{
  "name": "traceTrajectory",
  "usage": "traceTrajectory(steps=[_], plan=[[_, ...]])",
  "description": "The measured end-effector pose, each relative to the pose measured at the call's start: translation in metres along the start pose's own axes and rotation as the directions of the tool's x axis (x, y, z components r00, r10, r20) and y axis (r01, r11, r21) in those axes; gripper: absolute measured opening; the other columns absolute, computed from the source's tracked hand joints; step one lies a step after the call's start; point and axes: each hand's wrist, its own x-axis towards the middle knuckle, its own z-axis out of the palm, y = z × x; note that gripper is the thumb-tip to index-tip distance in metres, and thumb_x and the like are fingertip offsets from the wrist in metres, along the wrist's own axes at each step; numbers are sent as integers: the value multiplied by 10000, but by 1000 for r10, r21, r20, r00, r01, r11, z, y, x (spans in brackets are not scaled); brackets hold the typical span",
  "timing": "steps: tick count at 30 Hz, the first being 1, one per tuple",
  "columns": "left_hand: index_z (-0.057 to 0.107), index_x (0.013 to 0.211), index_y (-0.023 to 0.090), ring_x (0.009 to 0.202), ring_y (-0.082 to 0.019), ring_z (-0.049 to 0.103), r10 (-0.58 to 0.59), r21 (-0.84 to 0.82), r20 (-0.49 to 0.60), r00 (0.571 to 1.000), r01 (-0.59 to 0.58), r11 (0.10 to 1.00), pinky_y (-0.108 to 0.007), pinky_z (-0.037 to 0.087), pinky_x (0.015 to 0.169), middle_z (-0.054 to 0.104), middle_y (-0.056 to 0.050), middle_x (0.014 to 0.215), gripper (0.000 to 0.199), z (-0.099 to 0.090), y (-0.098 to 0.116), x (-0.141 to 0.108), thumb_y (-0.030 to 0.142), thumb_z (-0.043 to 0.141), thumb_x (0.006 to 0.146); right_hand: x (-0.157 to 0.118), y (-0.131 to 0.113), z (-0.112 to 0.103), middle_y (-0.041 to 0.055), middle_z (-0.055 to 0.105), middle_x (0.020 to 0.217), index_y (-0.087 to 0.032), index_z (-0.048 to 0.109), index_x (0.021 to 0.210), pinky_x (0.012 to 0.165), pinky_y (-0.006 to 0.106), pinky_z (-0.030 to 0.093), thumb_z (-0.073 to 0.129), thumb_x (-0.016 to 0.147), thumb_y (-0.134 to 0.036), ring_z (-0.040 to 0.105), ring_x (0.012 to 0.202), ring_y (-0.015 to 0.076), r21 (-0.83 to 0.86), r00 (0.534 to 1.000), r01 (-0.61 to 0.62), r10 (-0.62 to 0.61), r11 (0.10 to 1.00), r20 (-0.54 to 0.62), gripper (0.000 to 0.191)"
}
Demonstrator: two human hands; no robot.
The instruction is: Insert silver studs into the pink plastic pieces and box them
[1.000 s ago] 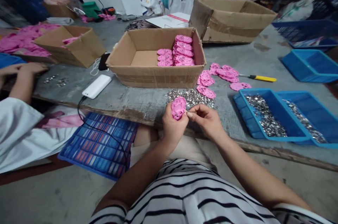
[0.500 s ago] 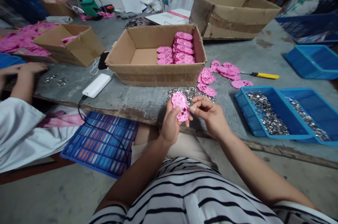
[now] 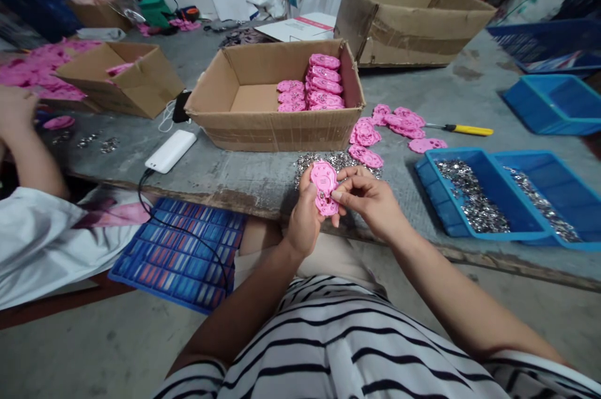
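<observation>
My left hand grips a pink plastic piece by its edge, thumb on the near side. The piece is roughly oval with a scalloped rim and small holes low on its face. At its right edge is my right hand, thumb and forefinger pinched against the lower part; whatever they hold is too small to make out. Small shiny metal parts lie heaped on the table just behind. More pink pieces rest to the right of that heap.
A cardboard box with stacked pink pieces stands ahead. Blue bins of metal parts sit at the right, near a yellow-handled tool. A white power bank with a cable lies left. A co-worker's arm is far left.
My right fingers have moved in onto the lower face of the pink piece, and my left thumb has shifted to its edge. The co-worker's arms at the left have moved.
</observation>
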Motion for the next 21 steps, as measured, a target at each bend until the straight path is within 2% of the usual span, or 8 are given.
traceTrajectory(steps=[5,10,15,17,20,21], plan=[[395,1355,265,698,-141,606,-25,-5,14,1000,25,1000,-228,496,526,632,-63,1063,579,-1,-1,-1,445,526,821,1,-2,0,27,543,843,-149,609,558,499,250,495,763,663,-484,536,531,64,11,1000,-18,18,1000,12,383],[394,1356,268,748,-146,614,-16,46,14,1000,15,999,-222,504,540,614,-68,1140,594,-5,-5,0,475,522,815,1,-3,0,34,519,928,-134,594,565,414,241,477,770,648,-478,503,438,24,54,997,-65,63,996,42,396],[427,1330,270,812,-159,613,-26,-9,-1,1000,26,1000,-219,508,556,610,-66,1168,524,-3,-4,0,416,514,834,0,2,6,50,541,1005,-154,566,629,364,213,468,790,628,-447,498,452,24,77,998,-55,55,996,4,369],[435,1317,266,798,-161,614,-47,-40,8,999,47,998,-225,509,551,625,-65,1129,506,-2,-3,1,405,511,836,-1,5,9,33,560,963,-178,526,675,352,213,455,792,622,-456,501,447,37,130,998,-69,67,989,17,389],[447,1273,233,744,-161,622,-55,-50,37,998,57,997,-228,491,519,646,-68,1041,488,-3,-2,3,424,510,828,1,8,4,4,580,830,-200,508,727,418,234,466,741,677,-472,522,482,70,144,994,-78,66,987,88,361],[450,1249,219,720,-161,626,-52,-44,45,998,54,998,-224,477,502,654,-68,996,481,-3,-3,3,434,511,823,3,9,-4,9,590,823,-202,522,736,478,248,485,725,691,-469,549,539,89,111,997,-48,40,993,72,338]])
